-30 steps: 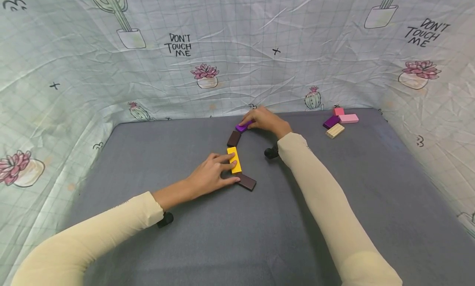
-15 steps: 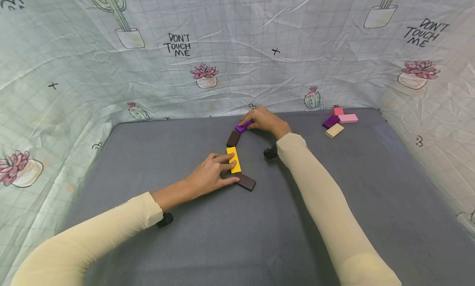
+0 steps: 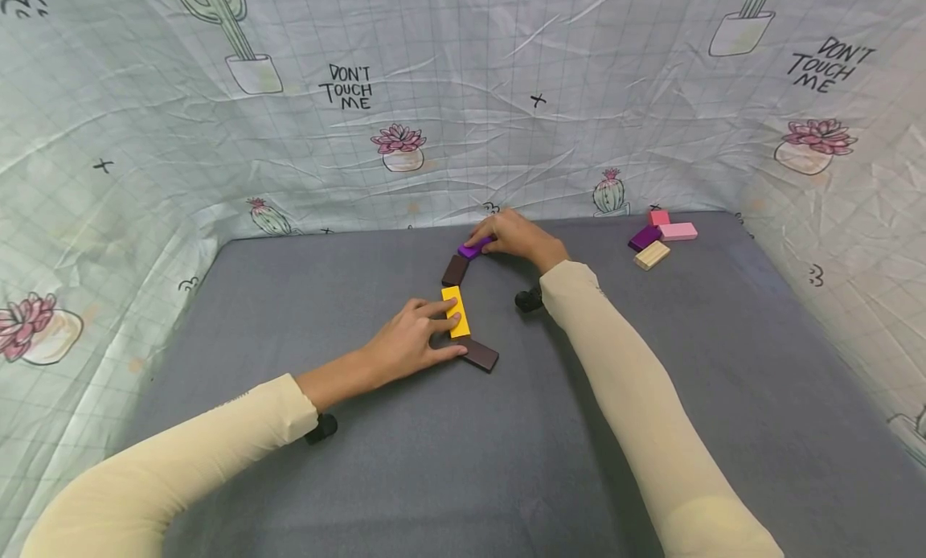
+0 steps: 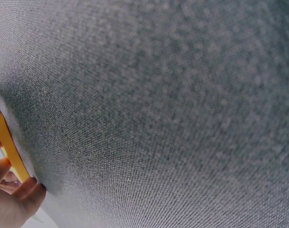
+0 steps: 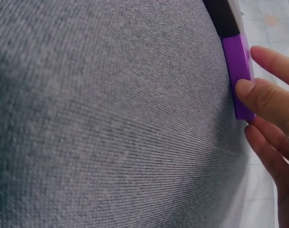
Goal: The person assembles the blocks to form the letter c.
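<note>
A curved row of flat blocks lies on the table, made of a purple block [image 3: 472,249], a dark brown block [image 3: 455,270], a yellow block [image 3: 456,312] and a second dark brown block [image 3: 481,354] nearest me. My right hand [image 3: 517,235] pinches the purple block at the far end; in the right wrist view the thumb [image 5: 246,89] presses its side, and its end meets a dark block [image 5: 224,16]. Two fairly straight fingers of my left hand [image 3: 405,341] rest on the yellow block, while the thumb touches the near brown block's corner.
At the back right lies a group of blocks: a red one [image 3: 659,218], a pink one [image 3: 678,231], a dark purple one [image 3: 645,237] and a bare wood one [image 3: 653,256]. Patterned cloth [image 3: 463,140] hangs along the back and sides of the grey table [image 3: 405,477].
</note>
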{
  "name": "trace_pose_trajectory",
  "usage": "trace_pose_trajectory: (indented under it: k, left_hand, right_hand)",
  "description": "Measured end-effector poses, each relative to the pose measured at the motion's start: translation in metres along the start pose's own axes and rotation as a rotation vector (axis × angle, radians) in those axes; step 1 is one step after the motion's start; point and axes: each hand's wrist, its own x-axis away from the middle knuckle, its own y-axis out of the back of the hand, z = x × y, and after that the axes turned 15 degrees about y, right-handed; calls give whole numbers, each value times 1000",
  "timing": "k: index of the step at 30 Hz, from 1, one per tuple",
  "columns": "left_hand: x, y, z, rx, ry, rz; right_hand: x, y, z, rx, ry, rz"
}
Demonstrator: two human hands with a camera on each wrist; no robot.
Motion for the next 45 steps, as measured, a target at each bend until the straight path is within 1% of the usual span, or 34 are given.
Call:
trace_pose_trajectory:
  k: [4,7,11,15,21,25,31,35,40,45]
  left_hand:
    - [0,0,-1,2,-1,1]
    - [1,0,-1,7,-1,4]
    - [5,-1,-1,9,2,11]
    - [6,-2,0,10,4,16]
    - [6,-2,0,18,1,7]
    - [4,-2,-1,16,-5,-2]
    - [2,0,-1,6,-19,-17]
    - [3,2,-2,-5,-22,-19]
    - [3,2,-2,-1,-27,-19]
    - [2,2,-2,-7,-24,-17]
  right_hand:
    - [4,3,-1,-3,14,-6]
    - [11,8,0,11,0,-13]
    - [25,17,2,30,-38,-5]
    - [44,27,3,40,-67,10]
    - [79,47,-1,61,-71,12]
    - [108,60,-7,98,-84,5]
    - [156,76,-11,141,-155,-28]
    - [186,79,-11,163,-203,-32]
    - [220,80,-11,206,-201,-42]
    - [243,80,-13,250,-184,-61]
